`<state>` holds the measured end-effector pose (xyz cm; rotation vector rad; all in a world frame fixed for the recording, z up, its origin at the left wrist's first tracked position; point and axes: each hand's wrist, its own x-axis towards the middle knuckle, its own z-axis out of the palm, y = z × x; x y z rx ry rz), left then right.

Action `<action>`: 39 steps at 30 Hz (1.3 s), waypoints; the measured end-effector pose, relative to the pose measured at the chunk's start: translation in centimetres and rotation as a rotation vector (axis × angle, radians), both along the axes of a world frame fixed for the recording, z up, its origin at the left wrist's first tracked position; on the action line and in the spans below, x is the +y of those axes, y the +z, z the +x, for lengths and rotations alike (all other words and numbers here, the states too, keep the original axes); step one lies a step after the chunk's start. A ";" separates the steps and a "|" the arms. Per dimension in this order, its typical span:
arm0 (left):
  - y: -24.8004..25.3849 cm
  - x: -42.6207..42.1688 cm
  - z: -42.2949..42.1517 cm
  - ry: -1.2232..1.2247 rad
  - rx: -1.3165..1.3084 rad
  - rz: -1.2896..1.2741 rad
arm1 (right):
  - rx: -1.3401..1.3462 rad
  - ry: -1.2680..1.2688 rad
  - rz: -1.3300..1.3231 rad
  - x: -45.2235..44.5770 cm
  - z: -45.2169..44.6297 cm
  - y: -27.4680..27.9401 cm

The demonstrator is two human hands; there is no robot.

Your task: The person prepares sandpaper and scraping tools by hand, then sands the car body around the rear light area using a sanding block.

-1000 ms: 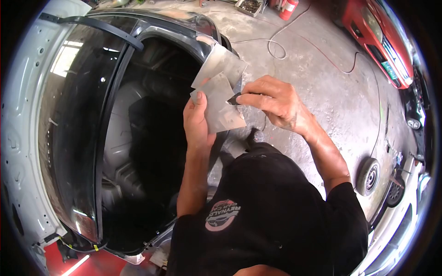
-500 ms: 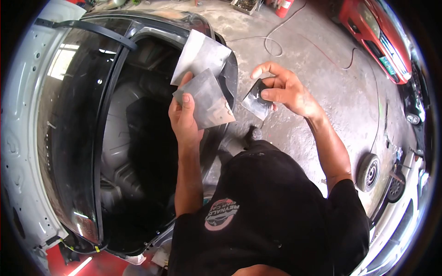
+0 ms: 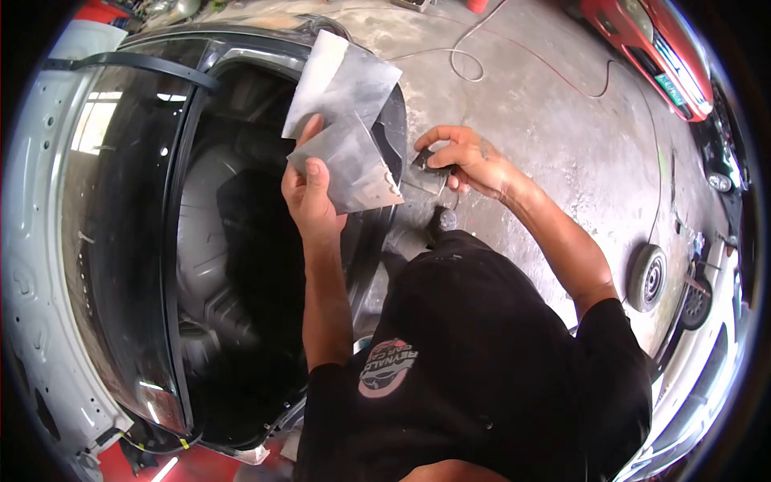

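Observation:
My left hand (image 3: 315,197) is closed on two thin grey sheets, its thumb pressed on the lower one. The upper sheet (image 3: 345,76) is pale and tilted. The lower sheet (image 3: 345,157) has light smears and a rough, beige-coated right edge. To the right, my right hand (image 3: 478,167) pinches a small putty spreader (image 3: 426,178) with a black grip and a thin flat blade. The fingers cover part of its grip. A gap separates the spreader from the sheets.
A dark car body with an open trunk (image 3: 213,201) lies at my left, beside its rear glass (image 3: 128,241). A loose wheel (image 3: 647,277), a red car (image 3: 650,56) and a white car (image 3: 707,369) are on the right. A hose (image 3: 458,60) curls on the concrete floor (image 3: 546,120).
My right hand has moved left with the spreader, closer to the sheets, and its fingers have curled in more. The left hand and its sheets have shifted slightly left and up in view.

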<state>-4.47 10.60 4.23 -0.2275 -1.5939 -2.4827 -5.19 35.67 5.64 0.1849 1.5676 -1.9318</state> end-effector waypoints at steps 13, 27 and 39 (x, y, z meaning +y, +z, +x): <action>-2.7 2.5 1.2 -0.033 -0.387 0.509 | 0.450 -0.478 -0.311 -2.2 0.4 -0.7; -1.6 4.2 1.3 -0.041 -0.358 0.448 | 0.989 -0.192 0.446 -1.1 1.1 0.3; 0.2 4.1 0.6 0.003 -0.232 0.369 | 1.626 -0.190 0.558 -2.3 -1.0 1.8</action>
